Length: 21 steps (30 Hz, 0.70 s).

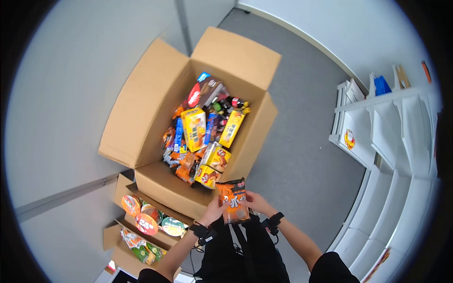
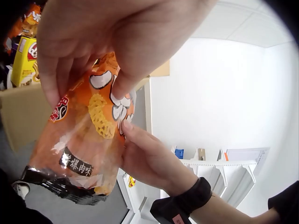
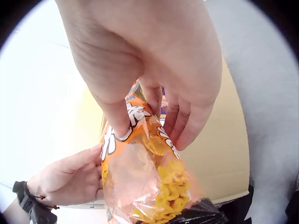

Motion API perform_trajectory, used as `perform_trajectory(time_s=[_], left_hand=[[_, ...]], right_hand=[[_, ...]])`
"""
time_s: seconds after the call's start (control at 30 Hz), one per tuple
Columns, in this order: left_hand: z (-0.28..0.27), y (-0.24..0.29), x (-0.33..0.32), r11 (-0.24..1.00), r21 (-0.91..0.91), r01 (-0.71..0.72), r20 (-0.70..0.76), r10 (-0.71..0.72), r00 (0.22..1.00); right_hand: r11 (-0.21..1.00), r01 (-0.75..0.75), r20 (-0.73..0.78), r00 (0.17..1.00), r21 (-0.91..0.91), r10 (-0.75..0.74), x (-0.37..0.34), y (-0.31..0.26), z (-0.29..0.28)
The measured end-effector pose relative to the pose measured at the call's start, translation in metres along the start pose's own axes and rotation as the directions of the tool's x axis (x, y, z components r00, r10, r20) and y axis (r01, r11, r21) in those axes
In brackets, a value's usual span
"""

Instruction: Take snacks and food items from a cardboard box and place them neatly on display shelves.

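Both hands hold one orange and black snack bag [image 1: 233,203] in front of the body, at the near edge of a large open cardboard box [image 1: 174,191]. My left hand [image 1: 214,211] grips its left side, thumb on the printed front and fingers behind. On the opposite side, my right hand [image 1: 257,203] pinches the bag with thumb and fingers. Through the clear lower part in the right wrist view, yellow lattice-shaped snacks [image 3: 173,191] show. Inside the box lie yellow snack boxes [image 1: 194,129], a dark brown package [image 1: 207,92], small bottles [image 1: 237,102] and other orange bags [image 1: 186,166].
Left of the body stand smaller open cartons, one with round-lidded instant noodle tubs [image 1: 146,224], another with green and white packets [image 1: 141,251]. White shelving [image 1: 377,188] runs along the right side. Grey floor [image 1: 302,155] lies between box and shelving; a grey wall [image 1: 94,70] borders the left.
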<state>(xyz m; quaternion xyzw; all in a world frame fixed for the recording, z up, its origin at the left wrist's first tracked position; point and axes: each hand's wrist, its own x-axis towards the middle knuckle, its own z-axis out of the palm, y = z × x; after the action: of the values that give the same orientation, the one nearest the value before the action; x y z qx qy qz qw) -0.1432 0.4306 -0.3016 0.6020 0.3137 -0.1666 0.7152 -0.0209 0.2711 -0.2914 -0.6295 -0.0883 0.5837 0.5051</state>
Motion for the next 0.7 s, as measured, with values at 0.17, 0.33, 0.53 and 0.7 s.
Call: perform_trajectory(time_s=[0.17,0.33,0.53,0.7], left_hand=[[0.077,0.044,-0.003,0.995,0.101,-0.022,0.104,0.011,0.995],[0.171,0.070,-0.004,0.959,0.276,-0.062,0.151,0.020,0.988],[0.303,0.131,-0.049,0.842,0.534,-0.073,0.183,-0.031,0.983],[0.366,0.136,-0.037,0.779,0.593,-0.206,0.393,-0.057,0.918]], right_hand=[[0.985,0.172,-0.123,0.978,0.033,-0.166,-0.066,0.022,-0.053],[0.976,0.218,-0.296,0.930,-0.031,-0.217,-0.157,0.020,-0.111],[0.932,0.362,-0.438,0.833,-0.032,-0.339,-0.275,0.042,-0.163],[0.855,0.517,-0.564,0.719,0.043,-0.406,-0.337,0.077,-0.193]])
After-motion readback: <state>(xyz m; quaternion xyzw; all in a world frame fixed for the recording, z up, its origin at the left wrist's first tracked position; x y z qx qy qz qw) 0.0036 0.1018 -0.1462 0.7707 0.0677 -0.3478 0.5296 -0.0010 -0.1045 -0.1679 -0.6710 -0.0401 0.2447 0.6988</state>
